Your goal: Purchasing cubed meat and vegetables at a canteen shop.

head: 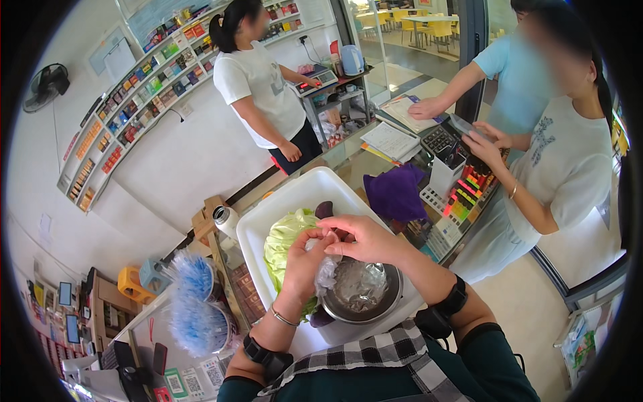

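Both my hands meet over a white plastic tray point(244, 236). My left hand point(307, 261) pinches a clear plastic bag point(326, 271), and the fingertips of my right hand point(359, 238) are on its upper end. The bag hangs beside a round steel bowl point(397, 296), inside which lies more clear, crumpled plastic. A pale green cabbage point(281, 241) lies at the tray's left, partly behind my left hand. One dark purple vegetable point(324, 209) shows above my hands and another point(320, 317) below them, by the bowl.
The tray rests on a glass counter with a purple cloth point(397, 193), calculator point(439, 140) and notebook point(391, 140). A metal bottle point(226, 218) stands left of the tray. One person is at a scale point(316, 82); two others stand across the counter, one holding a phone point(469, 127).
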`<move>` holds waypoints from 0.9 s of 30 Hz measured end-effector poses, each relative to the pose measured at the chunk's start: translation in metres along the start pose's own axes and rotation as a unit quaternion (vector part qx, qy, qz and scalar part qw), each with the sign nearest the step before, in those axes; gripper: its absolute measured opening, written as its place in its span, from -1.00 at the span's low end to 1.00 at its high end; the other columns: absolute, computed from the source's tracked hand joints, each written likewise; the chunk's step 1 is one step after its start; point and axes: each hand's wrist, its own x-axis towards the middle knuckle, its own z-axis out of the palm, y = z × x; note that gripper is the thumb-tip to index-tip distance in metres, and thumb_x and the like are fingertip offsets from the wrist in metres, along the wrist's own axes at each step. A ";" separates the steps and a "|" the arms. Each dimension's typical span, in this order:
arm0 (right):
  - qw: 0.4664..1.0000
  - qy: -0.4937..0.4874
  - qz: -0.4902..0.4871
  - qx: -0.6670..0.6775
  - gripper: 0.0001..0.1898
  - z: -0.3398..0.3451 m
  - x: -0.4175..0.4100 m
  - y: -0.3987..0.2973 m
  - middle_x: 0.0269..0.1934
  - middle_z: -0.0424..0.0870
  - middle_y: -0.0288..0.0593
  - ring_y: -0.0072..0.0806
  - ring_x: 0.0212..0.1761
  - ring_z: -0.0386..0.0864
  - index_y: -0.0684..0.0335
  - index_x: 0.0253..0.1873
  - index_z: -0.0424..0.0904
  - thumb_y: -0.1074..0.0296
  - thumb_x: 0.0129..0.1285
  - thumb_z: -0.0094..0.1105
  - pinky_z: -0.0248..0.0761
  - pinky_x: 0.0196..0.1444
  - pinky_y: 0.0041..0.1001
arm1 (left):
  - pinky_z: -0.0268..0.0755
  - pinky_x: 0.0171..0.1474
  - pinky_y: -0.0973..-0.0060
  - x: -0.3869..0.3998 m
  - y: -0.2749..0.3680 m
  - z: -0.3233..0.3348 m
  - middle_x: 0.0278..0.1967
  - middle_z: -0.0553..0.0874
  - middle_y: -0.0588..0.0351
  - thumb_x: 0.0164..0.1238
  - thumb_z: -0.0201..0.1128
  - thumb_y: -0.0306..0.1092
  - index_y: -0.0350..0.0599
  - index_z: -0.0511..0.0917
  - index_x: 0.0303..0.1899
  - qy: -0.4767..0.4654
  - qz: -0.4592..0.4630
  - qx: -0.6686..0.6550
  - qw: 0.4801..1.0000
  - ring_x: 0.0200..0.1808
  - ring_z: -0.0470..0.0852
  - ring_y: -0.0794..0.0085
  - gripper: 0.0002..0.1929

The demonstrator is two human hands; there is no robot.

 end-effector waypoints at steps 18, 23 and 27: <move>0.914 -0.364 0.023 -0.178 -0.66 0.000 -0.012 0.008 -0.37 0.62 -0.09 -0.23 -0.34 0.57 0.26 -0.21 0.55 0.15 -0.03 0.22 0.40 -0.26 -0.36 | 0.34 -0.23 0.63 0.002 -0.008 -0.002 -0.38 0.54 0.17 0.23 0.18 -0.35 -0.22 0.44 -0.26 0.089 0.243 0.236 0.937 -0.33 0.45 0.57 -0.84; 0.969 -0.198 0.108 -0.103 -0.70 0.002 -0.007 0.011 -0.43 0.62 -0.10 -0.35 -0.40 0.59 0.28 -0.17 0.54 0.23 0.02 0.20 0.40 -0.34 -0.43 | 0.32 -0.15 0.62 0.000 -0.007 -0.003 -0.33 0.53 0.17 0.30 0.10 -0.29 -0.22 0.40 -0.17 0.073 0.228 0.210 0.948 -0.24 0.43 0.58 -0.79; 0.988 0.004 0.149 0.042 -0.81 -0.002 0.002 0.005 -0.50 0.59 -0.15 -0.56 -0.54 0.55 0.36 -0.19 0.49 0.39 0.12 0.09 0.36 -0.52 -0.54 | 0.33 -0.20 0.64 -0.001 -0.009 0.004 -0.34 0.52 0.19 0.31 0.07 -0.33 -0.23 0.36 -0.09 0.031 0.164 0.092 0.982 -0.28 0.45 0.61 -0.77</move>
